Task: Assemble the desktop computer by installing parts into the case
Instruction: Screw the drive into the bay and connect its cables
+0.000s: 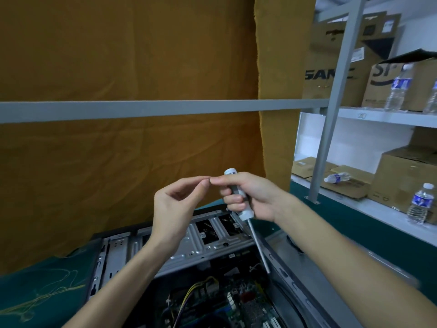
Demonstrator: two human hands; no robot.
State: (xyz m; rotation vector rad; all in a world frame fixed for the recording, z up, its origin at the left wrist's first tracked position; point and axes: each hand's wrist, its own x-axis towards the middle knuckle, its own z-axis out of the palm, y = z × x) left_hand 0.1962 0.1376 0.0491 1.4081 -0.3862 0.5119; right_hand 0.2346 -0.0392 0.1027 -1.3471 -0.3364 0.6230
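An open computer case [165,250] lies on the green table [42,292], its motherboard [236,306] and yellow cables [191,292] showing inside. My right hand [250,197] grips a white-handled screwdriver [243,210], shaft pointing down into the case. My left hand [175,204] is raised above the case, thumb and forefinger pinched together. Their tips meet my right hand's forefinger. Whatever small thing sits between the fingertips is too tiny to make out.
An orange cloth [130,55] hangs behind the table, crossed by a grey rail [142,110]. To the right, a shelf [378,117] carries cardboard boxes [335,74] and water bottles [418,204]. Loose yellow thread [47,294] lies on the table at left.
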